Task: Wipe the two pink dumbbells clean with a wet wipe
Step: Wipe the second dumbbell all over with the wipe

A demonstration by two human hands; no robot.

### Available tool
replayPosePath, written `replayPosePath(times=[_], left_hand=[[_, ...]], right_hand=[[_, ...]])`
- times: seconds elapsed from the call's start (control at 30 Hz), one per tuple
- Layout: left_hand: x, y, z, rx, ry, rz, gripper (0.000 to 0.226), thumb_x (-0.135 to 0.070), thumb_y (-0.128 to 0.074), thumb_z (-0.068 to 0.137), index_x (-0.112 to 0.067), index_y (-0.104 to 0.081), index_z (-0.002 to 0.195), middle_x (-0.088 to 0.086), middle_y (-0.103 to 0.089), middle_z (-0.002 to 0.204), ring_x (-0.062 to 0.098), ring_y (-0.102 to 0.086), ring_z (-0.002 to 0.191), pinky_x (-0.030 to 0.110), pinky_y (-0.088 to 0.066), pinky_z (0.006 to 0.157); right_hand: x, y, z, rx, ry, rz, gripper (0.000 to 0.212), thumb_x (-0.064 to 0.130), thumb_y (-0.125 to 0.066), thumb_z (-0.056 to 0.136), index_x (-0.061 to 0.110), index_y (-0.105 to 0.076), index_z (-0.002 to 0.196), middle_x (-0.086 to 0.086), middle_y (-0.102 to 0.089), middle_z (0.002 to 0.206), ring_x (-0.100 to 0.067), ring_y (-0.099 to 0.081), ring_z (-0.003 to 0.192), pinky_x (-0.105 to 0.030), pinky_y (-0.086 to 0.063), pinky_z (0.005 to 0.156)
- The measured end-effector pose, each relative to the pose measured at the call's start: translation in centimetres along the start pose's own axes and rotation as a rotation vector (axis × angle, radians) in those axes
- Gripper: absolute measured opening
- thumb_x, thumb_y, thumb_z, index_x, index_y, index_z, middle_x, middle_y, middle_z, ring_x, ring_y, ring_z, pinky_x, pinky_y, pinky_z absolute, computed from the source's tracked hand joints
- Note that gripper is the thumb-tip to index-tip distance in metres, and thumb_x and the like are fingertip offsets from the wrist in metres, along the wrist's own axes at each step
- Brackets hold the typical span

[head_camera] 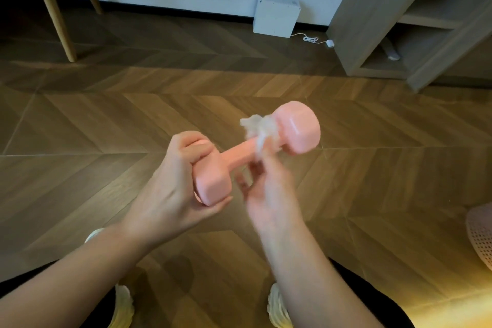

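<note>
One pink dumbbell (298, 129) is held up over the floor, slanting from lower left to upper right. My left hand (175, 184) grips its near head, fingers curled over the top and thumb beneath. A crumpled white wet wipe (259, 128) is bunched round the handle just below the far head. My right hand (266, 192), blurred by motion, pinches the wipe's lower end against the handle. No second dumbbell is in view.
Wooden chevron floor (106, 125) lies below. A white box (275, 14) with a cable stands at the wall. A grey shelf unit (399, 21) is at the right, wooden legs (53, 8) at the left, a pink mesh object (482, 231) at the right edge. My shoes show below.
</note>
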State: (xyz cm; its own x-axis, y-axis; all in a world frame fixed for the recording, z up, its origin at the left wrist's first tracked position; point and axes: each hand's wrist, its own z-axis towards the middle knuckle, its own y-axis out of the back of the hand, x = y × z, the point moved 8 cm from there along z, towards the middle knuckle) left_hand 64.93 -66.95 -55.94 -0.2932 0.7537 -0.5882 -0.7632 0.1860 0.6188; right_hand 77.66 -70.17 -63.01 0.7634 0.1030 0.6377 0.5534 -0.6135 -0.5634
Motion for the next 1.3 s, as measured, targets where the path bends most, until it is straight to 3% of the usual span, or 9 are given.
replayPosePath(times=[0.13,0.3,0.47,0.63,0.73,0.9,1.07,1.2,1.3], left_hand=[[0.0,-0.4,-0.6,0.024,-0.017,0.048,0.074,-0.044,-0.076,0.078,-0.008,-0.036,0.129,0.021,-0.043,0.127,0.02,-0.049,0.118,0.017,-0.043,0.094],[0.8,-1.4,-1.0,0.087,0.056,0.044,0.08,-0.043,-0.08,0.072,-0.012,-0.033,0.129,0.015,-0.042,0.129,0.018,-0.05,0.113,0.025,-0.051,0.084],[1.7,-1.8,-2.0,0.042,0.137,-0.053,0.083,-0.054,-0.079,0.072,-0.016,-0.032,0.129,0.003,-0.041,0.128,0.004,-0.05,0.114,0.015,-0.05,0.083],[1.9,-2.6,-1.8,0.1,0.11,-0.018,0.086,-0.05,-0.083,0.069,-0.018,-0.032,0.13,0.004,-0.042,0.128,0.011,-0.052,0.109,0.026,-0.054,0.08],[1.9,-2.9,-1.9,0.072,0.192,-0.081,0.08,-0.051,-0.08,0.068,-0.027,-0.03,0.126,0.0,-0.043,0.125,0.009,-0.053,0.108,0.031,-0.055,0.08],[1.3,-3.1,-1.9,-0.027,0.369,-0.267,0.075,-0.05,-0.08,0.062,-0.045,-0.026,0.114,-0.02,-0.043,0.116,-0.009,-0.051,0.108,0.008,-0.046,0.077],[2.2,-3.2,-2.2,-0.006,0.493,-0.338,0.076,-0.038,-0.086,0.066,-0.04,-0.027,0.114,-0.032,-0.04,0.108,-0.008,-0.05,0.104,0.012,-0.048,0.077],[2.8,-3.1,-3.0,-0.05,0.65,-0.528,0.068,-0.043,-0.079,0.057,-0.032,-0.035,0.107,-0.009,-0.047,0.111,-0.015,-0.055,0.09,0.011,-0.049,0.067],[4.4,-3.2,-3.5,-0.001,0.878,-0.796,0.073,-0.051,-0.074,0.052,-0.022,-0.043,0.112,0.007,-0.052,0.113,0.004,-0.064,0.084,0.03,-0.054,0.073]], right_hand=[[-2.9,0.1,-0.8,-0.009,-0.148,-0.059,0.038,0.033,-0.073,0.073,0.013,-0.073,0.106,-0.004,-0.074,0.107,-0.014,-0.069,0.092,-0.034,-0.059,0.081],[1.4,2.3,0.1,-0.195,-0.006,-0.024,0.025,0.031,-0.067,0.092,0.017,-0.07,0.112,0.0,-0.074,0.111,-0.014,-0.065,0.107,-0.032,-0.043,0.091],[-4.3,1.2,-2.0,-0.091,-0.2,-0.181,0.03,0.036,-0.071,0.083,0.021,-0.072,0.108,0.0,-0.078,0.096,-0.016,-0.075,0.089,-0.03,-0.058,0.07],[1.3,3.2,0.1,-0.234,-0.042,-0.003,0.02,0.021,-0.065,0.094,0.015,-0.068,0.112,-0.009,-0.072,0.118,-0.023,-0.062,0.118,-0.039,-0.042,0.103],[2.0,3.2,-0.5,-0.199,0.03,-0.033,0.017,0.027,-0.063,0.095,0.018,-0.071,0.107,-0.002,-0.074,0.113,-0.016,-0.063,0.104,-0.035,-0.043,0.094],[-1.5,1.8,-2.3,-0.074,-0.082,-0.217,0.014,0.026,-0.067,0.091,0.021,-0.079,0.088,-0.002,-0.079,0.089,-0.014,-0.075,0.08,-0.036,-0.058,0.085],[3.7,2.2,-0.4,-0.134,0.079,-0.034,0.028,0.025,-0.058,0.099,0.011,-0.067,0.121,-0.003,-0.071,0.107,-0.011,-0.063,0.088,-0.029,-0.043,0.08],[0.2,0.2,-1.5,0.0,0.003,-0.202,0.02,0.023,-0.062,0.095,0.016,-0.073,0.111,0.001,-0.075,0.095,-0.01,-0.068,0.08,-0.028,-0.053,0.076],[-1.4,-0.6,-2.0,0.02,-0.015,-0.357,0.011,0.02,-0.066,0.094,0.018,-0.076,0.099,-0.001,-0.078,0.101,-0.013,-0.07,0.097,-0.039,-0.051,0.099]])
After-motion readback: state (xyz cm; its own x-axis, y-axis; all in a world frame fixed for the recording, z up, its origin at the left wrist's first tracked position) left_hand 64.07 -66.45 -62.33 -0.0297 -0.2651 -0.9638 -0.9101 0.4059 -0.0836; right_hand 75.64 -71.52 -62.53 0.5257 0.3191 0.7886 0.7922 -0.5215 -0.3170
